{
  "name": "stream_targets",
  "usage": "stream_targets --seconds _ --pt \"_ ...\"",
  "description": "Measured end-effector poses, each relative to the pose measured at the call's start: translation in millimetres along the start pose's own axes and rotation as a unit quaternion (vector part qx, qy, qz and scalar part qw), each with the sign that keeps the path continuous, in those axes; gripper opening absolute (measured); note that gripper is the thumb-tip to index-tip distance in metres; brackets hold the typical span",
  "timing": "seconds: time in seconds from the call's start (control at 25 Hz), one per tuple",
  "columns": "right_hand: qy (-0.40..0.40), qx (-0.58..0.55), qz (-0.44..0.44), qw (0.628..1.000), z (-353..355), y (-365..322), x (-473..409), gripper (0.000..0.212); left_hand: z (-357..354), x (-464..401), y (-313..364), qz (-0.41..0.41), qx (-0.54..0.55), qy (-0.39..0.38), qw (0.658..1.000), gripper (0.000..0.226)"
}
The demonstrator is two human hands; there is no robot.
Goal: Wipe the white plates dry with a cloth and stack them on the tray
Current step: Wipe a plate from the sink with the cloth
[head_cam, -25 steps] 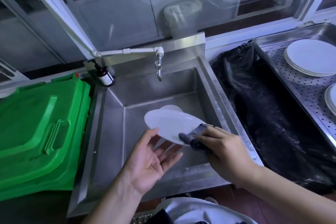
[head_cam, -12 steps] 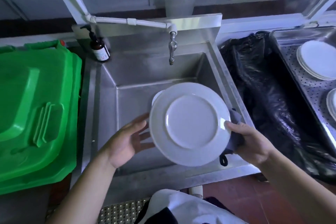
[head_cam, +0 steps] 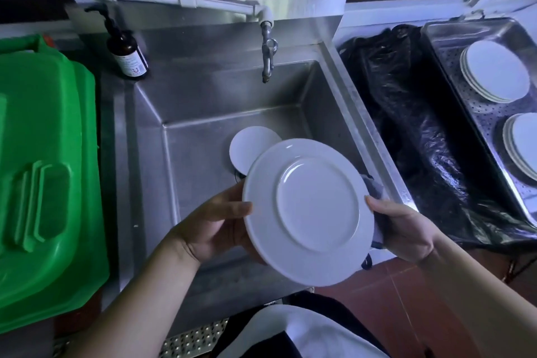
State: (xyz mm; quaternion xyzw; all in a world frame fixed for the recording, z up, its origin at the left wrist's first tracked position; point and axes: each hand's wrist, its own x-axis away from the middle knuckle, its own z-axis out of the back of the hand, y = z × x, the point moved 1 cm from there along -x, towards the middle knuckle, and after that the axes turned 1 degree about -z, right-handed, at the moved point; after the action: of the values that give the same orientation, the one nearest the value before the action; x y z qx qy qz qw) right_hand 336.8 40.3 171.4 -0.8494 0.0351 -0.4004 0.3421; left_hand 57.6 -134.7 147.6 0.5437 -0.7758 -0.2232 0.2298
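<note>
Stainless steel dominates the scene: a deep sink (head_cam: pixel 203 102) fills the centre, its basin holding one small white plate (head_cam: pixel 250 151) that lies on the bottom, partly hidden by the plate held above it. A green plastic bin (head_cam: pixel 43 171) with its lid closed stands against the sink's left side. To the right, a black plastic bag (head_cam: pixel 412 131) lies crumpled between the sink and a perforated metal tray (head_cam: pixel 476 113). The tray holds two stacks of white plates, a far stack (head_cam: pixel 495 71) and a near stack (head_cam: pixel 523 145) that is cut off by the frame edge.

Over the front of the basin, a person holds a large white plate (head_cam: pixel 309 211) tilted toward the camera, its underside and foot ring facing up. The left hand (head_cam: pixel 215 221) grips the plate's left rim, thumb on the upper face and fingers curled beneath. The right hand (head_cam: pixel 404 229) holds the right rim through a grey cloth (head_cam: pixel 374 187), thumb laid on the plate's edge and the other fingers wrapped behind with the cloth bunched under them.

A white pipe runs along the back wall to a metal tap (head_cam: pixel 268 52) that hangs over the basin. A brown pump bottle (head_cam: pixel 128 52) stands on the sink's rear left corner.
</note>
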Motion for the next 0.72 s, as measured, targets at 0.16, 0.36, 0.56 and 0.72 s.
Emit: stream_targets --seconds 0.16,0.36,0.56,0.72 --pt "0.081 0.071 -0.004 0.994 -6 -3 -4 0.042 1 3 -6 0.008 -0.059 0.066 0.996 0.060" --pt "0.343 0.313 0.015 0.885 -21 -17 -14 0.014 -19 6 -16 -0.018 -0.127 0.138 0.982 0.064" --pt "0.338 0.401 0.070 0.849 -98 -35 -21 0.025 -41 10 -22 -0.033 -0.191 0.119 0.974 0.064" --pt "0.325 0.427 0.212 0.817 -153 -42 -21 0.027 -50 14 -4 -0.083 -0.215 0.146 0.962 0.064"
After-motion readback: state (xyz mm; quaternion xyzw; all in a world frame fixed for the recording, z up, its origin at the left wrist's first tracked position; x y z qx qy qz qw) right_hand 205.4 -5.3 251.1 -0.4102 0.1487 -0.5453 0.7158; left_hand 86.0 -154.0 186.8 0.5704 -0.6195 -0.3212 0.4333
